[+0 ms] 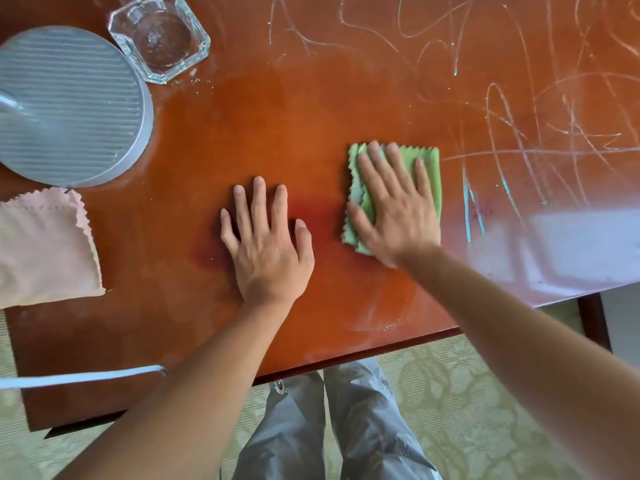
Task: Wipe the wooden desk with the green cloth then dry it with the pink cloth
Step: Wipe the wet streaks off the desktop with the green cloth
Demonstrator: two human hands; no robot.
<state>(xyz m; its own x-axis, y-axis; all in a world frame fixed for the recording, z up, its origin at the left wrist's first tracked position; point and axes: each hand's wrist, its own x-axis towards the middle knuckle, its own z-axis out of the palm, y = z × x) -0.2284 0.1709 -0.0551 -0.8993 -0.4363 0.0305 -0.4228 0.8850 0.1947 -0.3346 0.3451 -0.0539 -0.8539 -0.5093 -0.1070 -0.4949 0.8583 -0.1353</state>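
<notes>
The right hand [398, 216] lies flat, its straight fingers [374, 174] pressing down on the green cloth [429, 174]; the left hand [266, 244] rests palm down on the bare worktop [277, 116] just left of it, fingers spread and holding nothing; the green cloth is a folded rectangle with pinked, zigzag edges, layers showing along its left side, its long axis running near to far, right of centre; the pink cloth [45, 247] lies folded at the left edge, near a round grey ribbed base [69, 105]; a glass ashtray [161, 36] sits far left; pale scribbles [519, 116] cover the right side.
</notes>
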